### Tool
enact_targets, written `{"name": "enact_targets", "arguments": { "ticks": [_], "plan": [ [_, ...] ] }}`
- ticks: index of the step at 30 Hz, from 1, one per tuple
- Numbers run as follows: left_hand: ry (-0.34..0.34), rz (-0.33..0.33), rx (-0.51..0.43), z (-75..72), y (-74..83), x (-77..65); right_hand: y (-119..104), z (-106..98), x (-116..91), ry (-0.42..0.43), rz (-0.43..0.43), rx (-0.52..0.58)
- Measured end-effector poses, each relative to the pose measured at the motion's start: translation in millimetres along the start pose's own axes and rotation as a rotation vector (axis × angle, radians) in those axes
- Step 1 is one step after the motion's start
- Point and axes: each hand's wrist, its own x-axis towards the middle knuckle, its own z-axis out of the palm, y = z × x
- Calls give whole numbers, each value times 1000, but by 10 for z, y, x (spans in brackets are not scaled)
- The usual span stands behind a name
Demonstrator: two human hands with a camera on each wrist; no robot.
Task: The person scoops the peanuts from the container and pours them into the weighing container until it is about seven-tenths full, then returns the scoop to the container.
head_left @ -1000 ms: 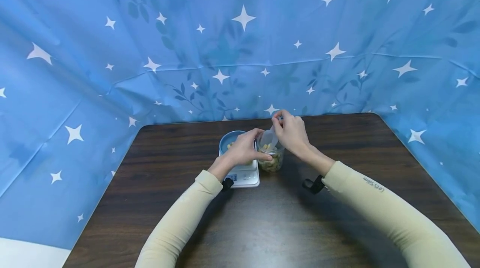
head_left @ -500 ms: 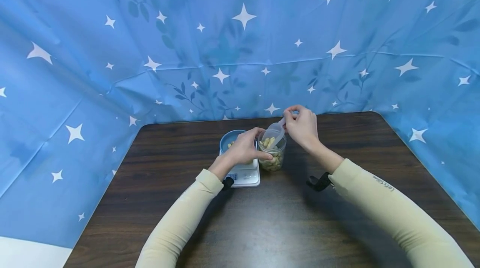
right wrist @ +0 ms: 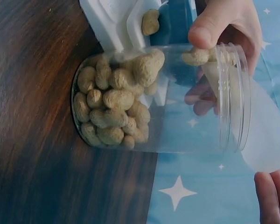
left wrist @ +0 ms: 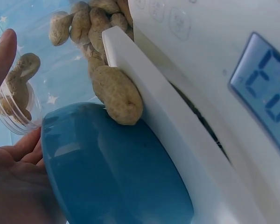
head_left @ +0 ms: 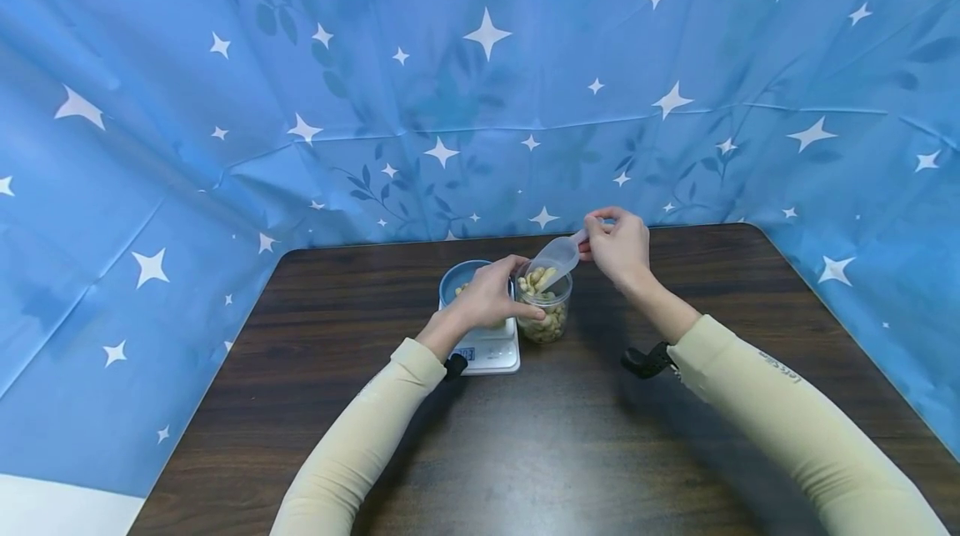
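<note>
My right hand (head_left: 618, 248) pinches the handle of a translucent plastic scoop (head_left: 564, 252), its bowl tilted down into the mouth of a clear jar (head_left: 553, 328). Unshelled peanuts (right wrist: 109, 102) fill the lower part of that jar, and a few more lie in the scoop at the mouth. With thumb and fingers spread around the upper jar, my left hand (head_left: 491, 294) holds it upright. Left of the jar, a blue bowl (head_left: 452, 279) with some peanuts stands on a white kitchen scale (head_left: 493, 359), partly hidden by my left hand.
A loose peanut (left wrist: 119, 95) lies between the blue bowl and the scale's body in the left wrist view. The scale's lit display (head_left: 467, 353) faces the near side. Behind the dark wooden table (head_left: 345, 311) hangs a blue star-patterned cloth (head_left: 450, 86).
My right hand has moved to the right, drawing the scoop partly up out of the jar and tipping it lower; peanuts now show in it. The left hand and jar have stayed put.
</note>
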Motion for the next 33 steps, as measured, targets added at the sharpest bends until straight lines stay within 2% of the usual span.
{"name": "enact_targets", "arguments": {
  "ticks": [6, 14, 21, 27, 33],
  "plan": [
    [0, 9, -4, 0, -13, -1, 26, 14, -11, 3, 21, 19],
    [7, 16, 2, -3, -34, 7, 5, 66, -18, -11, -23, -13],
    [9, 11, 1, -2, -34, 5, 3, 45, 30, -6, -18, -10],
    [8, 13, -1, -6, -30, 7, 30, 61, 18, -26, 15, 17],
    [-1, 11, -8, 7, -27, 6, 40, 50, -29, -17, 99, 67]
  ]
}}
